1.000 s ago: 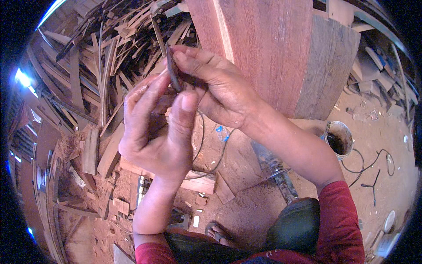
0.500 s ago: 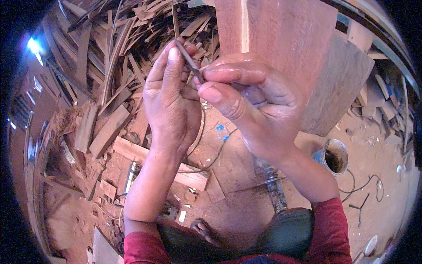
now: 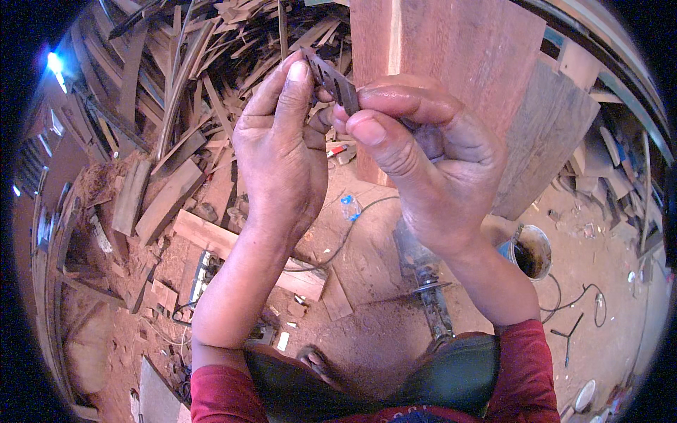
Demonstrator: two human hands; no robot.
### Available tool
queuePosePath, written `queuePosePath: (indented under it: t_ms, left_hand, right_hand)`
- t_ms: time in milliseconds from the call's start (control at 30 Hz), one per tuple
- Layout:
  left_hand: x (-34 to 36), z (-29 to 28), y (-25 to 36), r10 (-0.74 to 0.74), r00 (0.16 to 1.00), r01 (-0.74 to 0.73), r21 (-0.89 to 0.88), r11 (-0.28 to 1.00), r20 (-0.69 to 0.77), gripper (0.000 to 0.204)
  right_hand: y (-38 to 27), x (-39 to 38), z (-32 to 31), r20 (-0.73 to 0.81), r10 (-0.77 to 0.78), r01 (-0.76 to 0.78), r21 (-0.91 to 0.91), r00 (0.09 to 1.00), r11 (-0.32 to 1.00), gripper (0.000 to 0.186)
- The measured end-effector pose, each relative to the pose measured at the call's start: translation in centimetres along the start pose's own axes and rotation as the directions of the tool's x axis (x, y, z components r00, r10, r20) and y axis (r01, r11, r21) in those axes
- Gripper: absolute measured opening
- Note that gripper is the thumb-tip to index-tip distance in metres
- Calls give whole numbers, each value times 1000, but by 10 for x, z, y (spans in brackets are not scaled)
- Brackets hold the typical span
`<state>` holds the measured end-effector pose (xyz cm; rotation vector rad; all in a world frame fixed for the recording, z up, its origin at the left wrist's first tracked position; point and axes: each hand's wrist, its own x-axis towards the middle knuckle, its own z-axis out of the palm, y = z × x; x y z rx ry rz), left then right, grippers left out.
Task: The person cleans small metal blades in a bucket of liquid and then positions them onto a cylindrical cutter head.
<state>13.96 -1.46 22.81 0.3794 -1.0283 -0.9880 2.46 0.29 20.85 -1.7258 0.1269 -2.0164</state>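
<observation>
A flat, dark metal blade with slots cut through it (image 3: pixel 330 79) is held up in front of me, tilted down to the right. My left hand (image 3: pixel 278 151) pinches its upper left end between thumb and fingers. At the lower right end, my right hand (image 3: pixel 444 158) grips it between thumb and forefinger, with the other fingers curled. The slotted face shows between the two hands. Below them on the ground, between my legs, lies a tool with a thin round disc (image 3: pixel 429 286).
Wood scraps (image 3: pixel 240 21) are heaped at the far left. Wide reddish boards (image 3: pixel 451 49) lean at the back. To the right stands a blue bucket (image 3: pixel 543 247) with dark contents. A power strip (image 3: pixel 202 273), a plank (image 3: pixel 201 229) and a black cable (image 3: pixel 338 247) lie on the dusty ground.
Both hands have shifted slightly right with the blade. It has turned from nearly edge-on so that its slotted face shows.
</observation>
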Motion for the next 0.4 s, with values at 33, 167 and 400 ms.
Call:
queuePosePath:
  t_ms: [33,167,400]
  left_hand:
    - [0,-1,0,0,1000,0,-10,1000,9,19]
    - [5,2,-8,-4,998,7,-59,998,57,20]
    - [-21,-3,-48,-97,983,37,346,938,156,35]
  right_hand:
    - [0,0,0,0,-8,8,-7,1000,1000,16]
    - [-1,0,-8,-58,-18,17,-24,998,1000,15]
    - [-15,-47,-87,-290,172,-202,-75,941,977,19]
